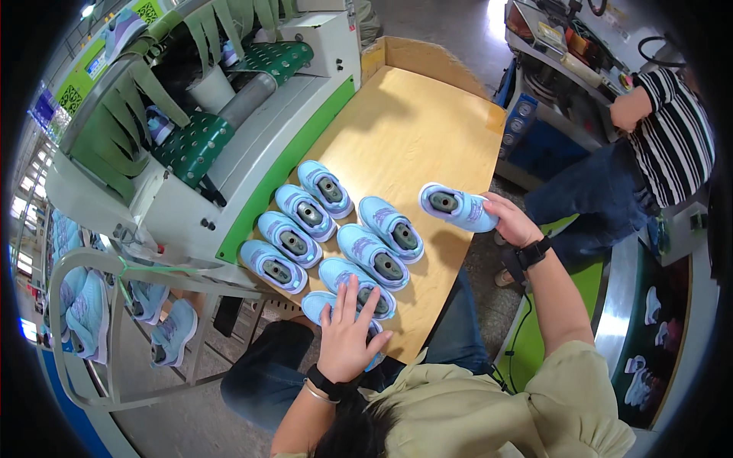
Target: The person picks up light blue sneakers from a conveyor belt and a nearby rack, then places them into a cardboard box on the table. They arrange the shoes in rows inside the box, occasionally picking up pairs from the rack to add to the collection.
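Note:
At the right edge of the wooden table [427, 114], my right hand [513, 221] grips a light blue shoe [477, 214] by its toe end. A dark shoe last fills its opening, which faces up. My left hand [347, 336] lies over the nearest shoe [311, 304] with its fingers spread, hiding much of it. Its fingertips reach the shoe beyond [336, 269]; whether they press on it I cannot tell. Several matching light blue shoes stand in two slanting rows, among them a far-left shoe [314, 177] and a right-row shoe [378, 214], all with dark lasts inside.
Left of the table stands a machine with green strip curtains [137, 91] and a dotted green conveyor [195, 145]. A metal rack [114, 328] holds more blue shoes [175, 332] at the lower left. A person in a striped shirt [672, 130] works at the right.

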Tool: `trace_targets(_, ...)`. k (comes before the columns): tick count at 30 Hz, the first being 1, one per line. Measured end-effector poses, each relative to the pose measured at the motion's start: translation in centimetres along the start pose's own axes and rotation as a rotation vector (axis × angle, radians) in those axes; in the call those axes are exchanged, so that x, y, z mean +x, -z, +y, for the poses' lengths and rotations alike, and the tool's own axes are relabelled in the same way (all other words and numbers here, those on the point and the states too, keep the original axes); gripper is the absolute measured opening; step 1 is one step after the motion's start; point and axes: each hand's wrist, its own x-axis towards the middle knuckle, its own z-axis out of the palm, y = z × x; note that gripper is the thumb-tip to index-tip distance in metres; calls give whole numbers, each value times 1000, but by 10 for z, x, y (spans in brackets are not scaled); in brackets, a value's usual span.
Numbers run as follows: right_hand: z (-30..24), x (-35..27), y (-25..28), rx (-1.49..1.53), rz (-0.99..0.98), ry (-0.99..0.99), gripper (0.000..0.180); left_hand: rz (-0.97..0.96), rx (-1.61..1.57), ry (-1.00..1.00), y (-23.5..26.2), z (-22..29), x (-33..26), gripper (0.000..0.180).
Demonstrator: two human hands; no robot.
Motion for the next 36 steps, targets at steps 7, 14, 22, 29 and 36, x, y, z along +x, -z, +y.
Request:
trace_targets(7,-2,-17,-35,91,-158,7,43,-1,0,-12,0,-3,-1,83)
trace_targets(14,-5,-16,-63,25,-208,-3,40,10,-5,-15,0,-3,-1,83)
trace_targets(22,1,-26,-79,-121,-340,-97,34,178,-192,45,7,12,-1,101)
trace_targets(29,-3,-36,-132,-177,-454,-295,35,112,-559,-199,17,24,11,84)
trace_targets(36,32,-15,-123,-997,73,372,38,253,-1062,259,61,-12,-47,68)
